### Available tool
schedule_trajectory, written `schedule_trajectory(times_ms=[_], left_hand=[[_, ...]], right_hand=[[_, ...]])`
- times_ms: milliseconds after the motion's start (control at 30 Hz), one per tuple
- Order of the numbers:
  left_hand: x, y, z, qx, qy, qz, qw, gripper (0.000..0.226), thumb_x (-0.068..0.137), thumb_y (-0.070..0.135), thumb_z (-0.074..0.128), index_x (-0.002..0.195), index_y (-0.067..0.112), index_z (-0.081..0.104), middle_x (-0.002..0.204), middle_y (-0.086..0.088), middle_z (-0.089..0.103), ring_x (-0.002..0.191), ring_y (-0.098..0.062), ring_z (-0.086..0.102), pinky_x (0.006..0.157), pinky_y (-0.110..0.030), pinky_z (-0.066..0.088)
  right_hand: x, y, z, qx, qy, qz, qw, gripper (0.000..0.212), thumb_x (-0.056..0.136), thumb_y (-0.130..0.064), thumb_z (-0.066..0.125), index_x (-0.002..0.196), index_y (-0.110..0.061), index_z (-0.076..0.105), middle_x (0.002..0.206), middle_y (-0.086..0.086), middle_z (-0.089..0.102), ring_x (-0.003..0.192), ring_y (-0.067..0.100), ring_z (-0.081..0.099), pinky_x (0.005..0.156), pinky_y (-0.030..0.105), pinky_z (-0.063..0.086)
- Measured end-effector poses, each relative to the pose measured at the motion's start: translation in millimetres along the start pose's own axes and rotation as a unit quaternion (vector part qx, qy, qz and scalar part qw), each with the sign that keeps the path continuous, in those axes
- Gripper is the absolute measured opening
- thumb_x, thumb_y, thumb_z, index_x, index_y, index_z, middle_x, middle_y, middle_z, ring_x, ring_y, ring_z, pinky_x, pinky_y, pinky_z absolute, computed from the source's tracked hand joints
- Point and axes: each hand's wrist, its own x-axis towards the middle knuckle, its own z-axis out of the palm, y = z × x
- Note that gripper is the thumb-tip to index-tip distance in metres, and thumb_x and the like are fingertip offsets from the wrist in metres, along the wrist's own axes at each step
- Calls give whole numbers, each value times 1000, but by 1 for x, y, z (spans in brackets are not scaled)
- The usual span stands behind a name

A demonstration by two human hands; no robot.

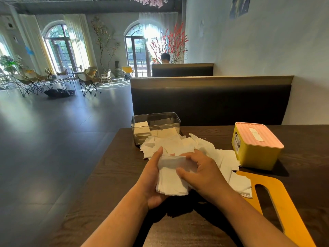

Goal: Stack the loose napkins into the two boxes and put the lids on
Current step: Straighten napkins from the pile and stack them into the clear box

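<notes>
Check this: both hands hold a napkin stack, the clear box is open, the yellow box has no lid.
The head view shows the yellow box with its pink lid on. Left hand and right hand hold the napkin stack; the clear box is open.

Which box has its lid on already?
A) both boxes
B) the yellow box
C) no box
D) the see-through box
B: the yellow box has its pink lid on top, while the clear box is open, with napkins inside.
</notes>
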Motion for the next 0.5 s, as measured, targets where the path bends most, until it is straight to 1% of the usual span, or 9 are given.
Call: schedule_trajectory(times_ms=[67, 133, 167, 233, 267, 333, 400, 467, 500], left_hand=[[2, -1, -3, -2, -15, 0, 1000, 67, 93, 69, 57, 129, 16, 75, 136, -23, 67, 130, -43, 62, 118, -60, 39], [1, -1, -2, 1, -22, -4, 1000, 60, 93, 62, 63, 126, 15, 77, 135, -23, 68, 126, -44, 64, 117, -60, 41], [0, -1, -3, 2, -23, -5, 1000, 56, 93, 56, 66, 128, 12, 76, 133, -24, 69, 120, -43, 67, 114, -59, 43], [-1, 0, -3, 4, -16, -10, 1000, 52, 96, 42, 66, 133, 6, 70, 129, -26, 70, 112, -41, 71, 112, -57, 45], [-1, -1, -3, 0, -9, -13, 1000, 49, 98, 37, 64, 134, 4, 67, 128, -25, 71, 113, -39, 71, 113, -56, 45], [0, -1, -2, -11, 4, -15, 1000, 46, 100, 28, 60, 135, -1, 64, 129, -24, 71, 117, -38, 69, 112, -57, 47], [3, -2, -2, -22, 12, -13, 1000, 41, 102, 24, 56, 131, -2, 67, 128, -25, 71, 119, -38, 69, 106, -58, 50], [4, -3, -1, -26, 17, -7, 1000, 35, 103, 22, 53, 122, 1, 74, 123, -26, 73, 112, -39, 71, 98, -58, 54], [6, -4, -1, -23, 19, -2, 1000, 35, 103, 22, 52, 125, 4, 72, 121, -26, 73, 106, -39, 73, 93, -56, 56]], right_hand=[[1, 1, 2, -33, -6, 14, 999, 39, 90, -37, 79, 123, -42, 59, 125, -18, 57, 119, 1, 51, 97, 8, 42], [2, 1, 2, -23, 13, 39, 999, 46, 91, -42, 78, 130, -46, 56, 142, -13, 53, 134, 8, 45, 112, 27, 43], [3, 1, 2, -1, 37, 45, 998, 43, 93, -42, 75, 131, -46, 55, 145, -12, 52, 135, 10, 45, 111, 31, 43], [3, 0, -1, 59, 103, 46, 992, 31, 98, -39, 68, 126, -44, 56, 138, -12, 56, 126, 8, 51, 96, 22, 44], [3, -1, -3, 95, 138, 46, 985, 24, 100, -35, 65, 122, -43, 58, 133, -13, 58, 121, 8, 55, 89, 19, 45], [3, -1, -7, 177, 186, 57, 965, 17, 103, -29, 62, 115, -40, 66, 124, -14, 64, 116, 10, 61, 84, 22, 51], [1, -6, -10, 289, 180, 76, 937, 19, 104, -26, 59, 114, -33, 74, 116, -11, 72, 111, 14, 67, 85, 31, 59], [-3, -13, -12, 386, 121, 88, 910, 21, 102, -25, 58, 112, -25, 77, 109, -13, 75, 107, 14, 69, 80, 33, 62], [-5, -17, -12, 409, 82, 91, 904, 20, 100, -26, 60, 108, -23, 78, 106, -13, 75, 107, 14, 69, 82, 36, 62]])
